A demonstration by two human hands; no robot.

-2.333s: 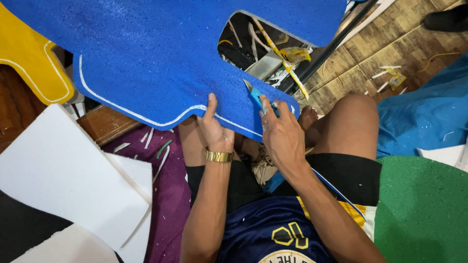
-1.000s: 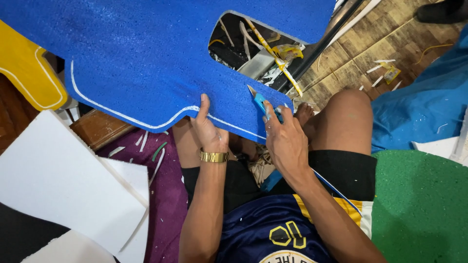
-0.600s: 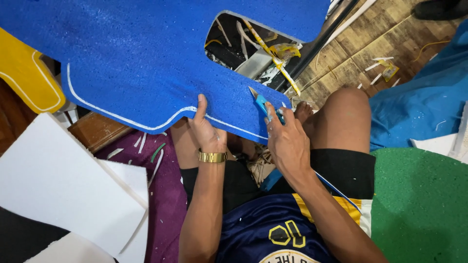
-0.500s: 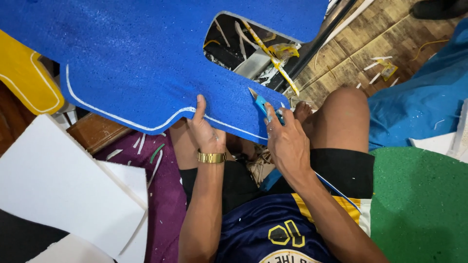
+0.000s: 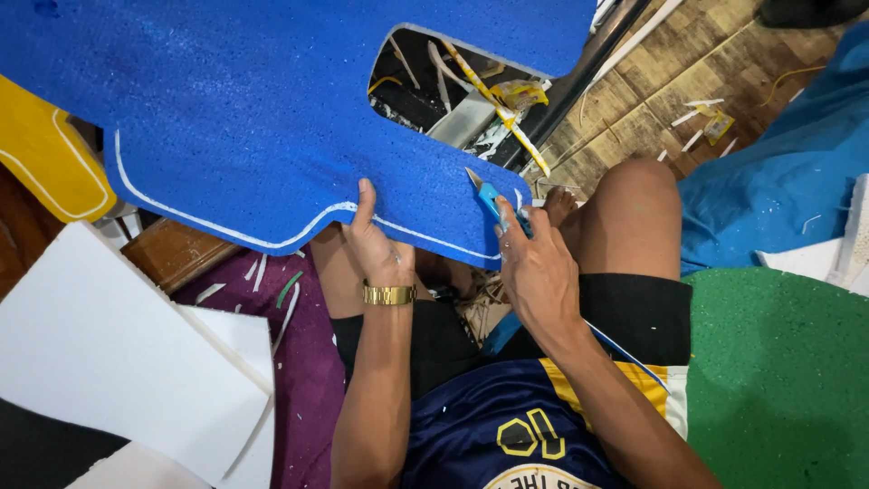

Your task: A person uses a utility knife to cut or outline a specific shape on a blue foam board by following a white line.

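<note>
1. The one camera sits on my head, looking steeply down over my lap, close in.
2. My knees point toward 12 o'clock; my chest fills 6 o'clock.
3. No second view shares the scene.

blue speckled foam sheet (image 5: 244, 109) with white outline; light blue knife (image 5: 493, 201); gold wristband (image 5: 389, 294); green sheet (image 5: 778, 362).

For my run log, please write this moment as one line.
left hand: grips blue foam sheet edge | right hand: holds utility knife, blade on sheet | around: white boards, green foam
</note>
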